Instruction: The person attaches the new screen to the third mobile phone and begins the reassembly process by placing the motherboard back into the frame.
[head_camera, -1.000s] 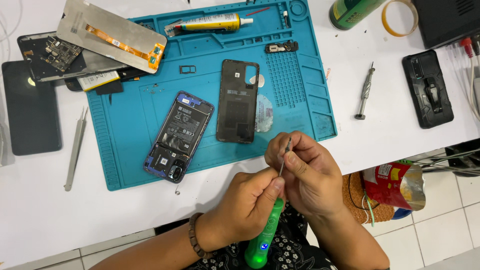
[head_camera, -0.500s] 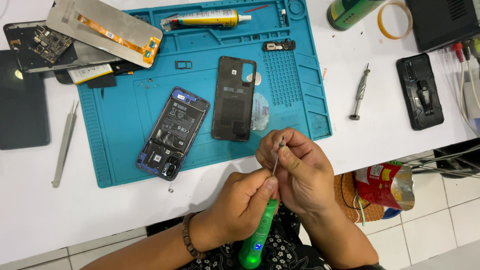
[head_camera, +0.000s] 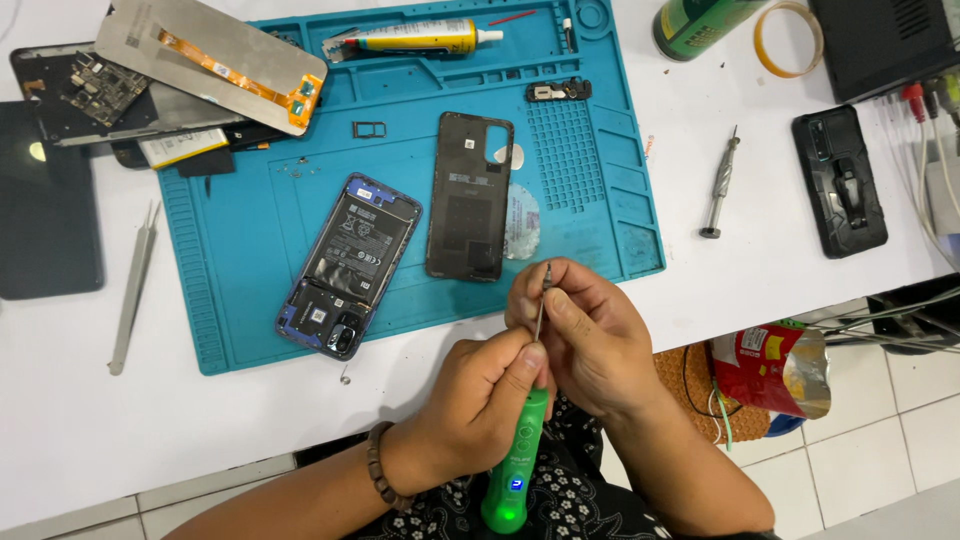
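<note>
My left hand (head_camera: 478, 405) grips a green electric screwdriver (head_camera: 517, 460) whose lower end glows. My right hand (head_camera: 590, 335) pinches the thin metal bit (head_camera: 541, 300) near its tip, above the table's front edge. Just beyond the hands, on a blue work mat (head_camera: 250, 240), lies an opened phone (head_camera: 350, 265) with its battery showing. Beside it rests a dark back cover (head_camera: 469, 195), inner side up.
On the mat's far side are a yellow glue tube (head_camera: 420, 38) and a display panel (head_camera: 215, 62). Tweezers (head_camera: 134, 287) lie left of the mat, a small metal screwdriver (head_camera: 720, 185) and a black phone case (head_camera: 840, 180) right. A tape roll (head_camera: 788, 38) sits at the back.
Both hands stay together on the screwdriver and bit. The view has drifted slightly, so the mat and the things on it sit a little further left in the frame.
</note>
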